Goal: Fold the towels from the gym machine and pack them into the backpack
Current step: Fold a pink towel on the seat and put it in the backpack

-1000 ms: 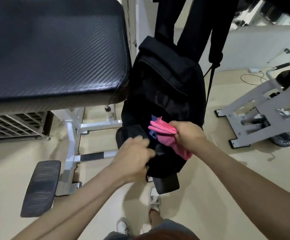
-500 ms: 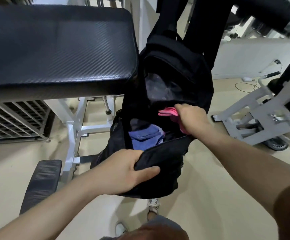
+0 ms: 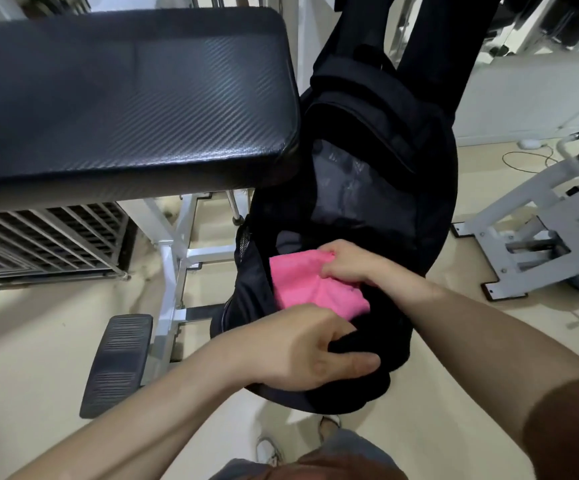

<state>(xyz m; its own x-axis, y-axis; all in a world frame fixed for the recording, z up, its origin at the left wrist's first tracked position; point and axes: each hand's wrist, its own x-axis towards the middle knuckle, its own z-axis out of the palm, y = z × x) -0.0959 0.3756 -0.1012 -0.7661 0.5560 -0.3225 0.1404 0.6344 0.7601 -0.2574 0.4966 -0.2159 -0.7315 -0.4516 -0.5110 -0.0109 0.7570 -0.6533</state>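
- Fingers of my left hand [image 3: 301, 351] are curled over the near edge of the black backpack [image 3: 367, 188], low in the middle of the frame. My thumb lies on the outside of the cloth. This hand grips that edge.
- My right hand [image 3: 350, 263] is just above it and a little to the right. Its fingers are bent and pinch the top edge of the pink towel [image 3: 305, 285].
- My two hands are close but do not touch. The towel shows between them.
- The pink towel is folded and lies inside the open mouth of the backpack, with black cloth all round it.
- The backpack hangs in the middle of the frame. Its dark straps [image 3: 430, 46] go up out of the top edge.
- A big black bench pad [image 3: 125, 98] fills the upper left, right beside the bag.
- Under the pad are a white frame [image 3: 173, 271], a grey metal grate [image 3: 38, 237] at the left edge, and a black foot pad [image 3: 118, 365] at the lower left.
- A white machine [image 3: 530, 237] stands on the tan floor [image 3: 38, 341] at the right.
- My white shoes [image 3: 267, 452] show at the bottom middle.
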